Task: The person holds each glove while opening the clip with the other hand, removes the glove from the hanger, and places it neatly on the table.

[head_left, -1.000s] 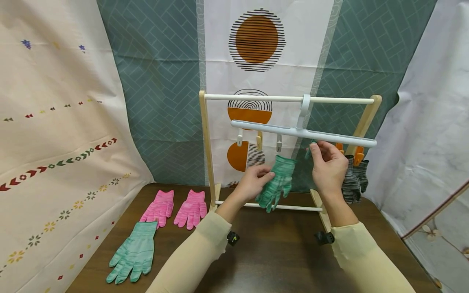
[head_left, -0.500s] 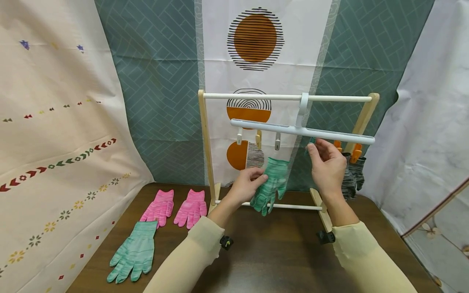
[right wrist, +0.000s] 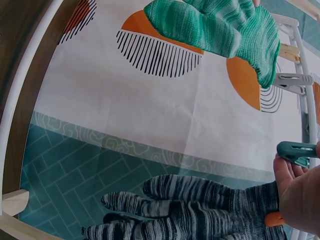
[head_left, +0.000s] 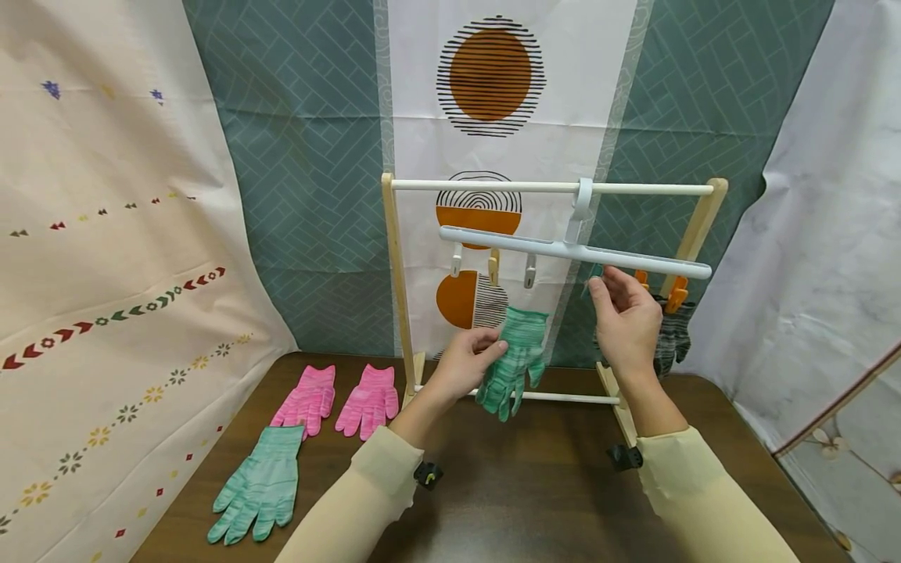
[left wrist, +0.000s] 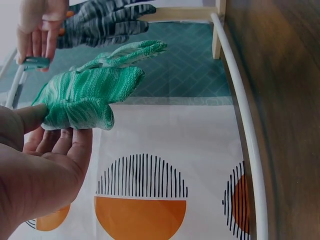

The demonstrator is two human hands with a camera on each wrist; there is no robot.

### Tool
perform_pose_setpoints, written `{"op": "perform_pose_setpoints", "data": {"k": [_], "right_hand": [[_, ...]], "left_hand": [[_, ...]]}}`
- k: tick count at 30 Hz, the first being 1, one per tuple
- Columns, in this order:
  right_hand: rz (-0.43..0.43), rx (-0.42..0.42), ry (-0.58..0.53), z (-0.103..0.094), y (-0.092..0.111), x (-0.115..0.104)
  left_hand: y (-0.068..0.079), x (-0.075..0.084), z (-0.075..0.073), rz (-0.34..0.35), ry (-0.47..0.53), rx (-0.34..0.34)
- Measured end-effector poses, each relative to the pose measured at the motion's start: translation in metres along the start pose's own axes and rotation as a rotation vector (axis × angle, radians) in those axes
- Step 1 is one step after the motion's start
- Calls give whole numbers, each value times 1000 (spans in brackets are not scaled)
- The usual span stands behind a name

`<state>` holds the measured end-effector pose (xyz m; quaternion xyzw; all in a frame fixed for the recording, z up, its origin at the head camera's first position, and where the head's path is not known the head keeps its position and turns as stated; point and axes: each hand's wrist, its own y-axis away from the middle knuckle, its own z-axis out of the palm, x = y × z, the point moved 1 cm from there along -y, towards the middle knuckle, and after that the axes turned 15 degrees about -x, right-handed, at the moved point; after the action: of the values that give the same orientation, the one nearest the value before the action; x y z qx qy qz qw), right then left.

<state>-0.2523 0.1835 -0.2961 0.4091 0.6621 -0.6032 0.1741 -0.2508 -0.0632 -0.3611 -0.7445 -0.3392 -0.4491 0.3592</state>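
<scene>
Glove [head_left: 519, 356] and clip [right wrist: 289, 149], apart
My left hand [head_left: 463, 363] pinches the glove; my right hand [head_left: 629, 322] grips the clip below the hanger [head_left: 538, 247].

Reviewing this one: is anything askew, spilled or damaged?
In the head view, the white hanger looks askew: it slopes down toward the right, unlike the nearly level rod above. An orange clip holds a dark glove near that end. Nothing looks spilled or damaged.
</scene>
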Motion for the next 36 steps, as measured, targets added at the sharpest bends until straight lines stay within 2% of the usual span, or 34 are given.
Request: {"op": "perform_pose_setpoints", "data": {"k": [18,24,32,36], "right_hand": [[10,11,-3,1,3,3],[-19,6,-11,1,7,2],[-71,0,1,1,11,0],[-98,-5,20,1,13,2]], "left_hand": [[15,-1,-11,10,115,10],[21,-1,-14,22,137,32],[27,-3,-19,-11,129,71],[29,-5,-21,-7,171,72]]}}
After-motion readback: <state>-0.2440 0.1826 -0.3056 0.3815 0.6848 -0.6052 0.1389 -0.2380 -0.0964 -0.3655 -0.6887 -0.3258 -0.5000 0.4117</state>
